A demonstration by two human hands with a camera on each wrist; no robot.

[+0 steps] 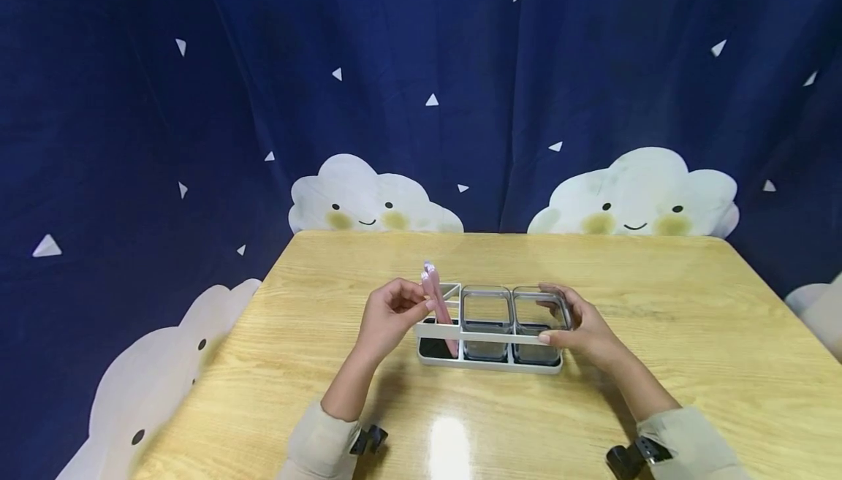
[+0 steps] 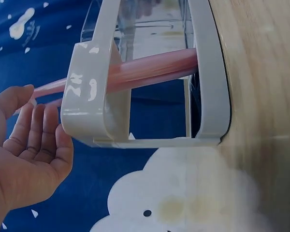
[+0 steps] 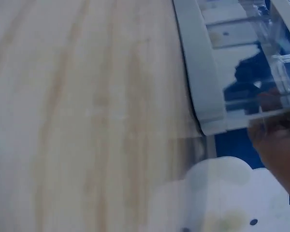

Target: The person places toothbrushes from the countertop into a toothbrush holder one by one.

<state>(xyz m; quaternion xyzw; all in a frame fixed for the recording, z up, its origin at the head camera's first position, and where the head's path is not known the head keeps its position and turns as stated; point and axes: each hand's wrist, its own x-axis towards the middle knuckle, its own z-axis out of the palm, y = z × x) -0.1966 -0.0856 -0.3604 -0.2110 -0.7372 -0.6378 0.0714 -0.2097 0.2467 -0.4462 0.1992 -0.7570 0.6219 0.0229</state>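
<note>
A white toothbrush holder (image 1: 439,331) stands on the table with its open frame towards me. Two pink toothbrushes (image 1: 437,297) lean in its left compartment, heads up. My left hand (image 1: 389,318) pinches them near the top between thumb and index finger, its other fingers loosely bent in the left wrist view. Two clear square cups fill the other compartments, a middle cup (image 1: 487,310) and a right cup (image 1: 541,310). At the right end my right hand (image 1: 582,325) grips the holder, thumb on the front rail and fingers behind the right cup.
The wooden table (image 1: 658,283) extends around the holder on all sides. Behind it hangs a dark blue curtain (image 1: 395,42) printed with clouds and triangles. A black wrist camera (image 1: 370,439) sits at the left sleeve, another black camera (image 1: 631,458) at the right.
</note>
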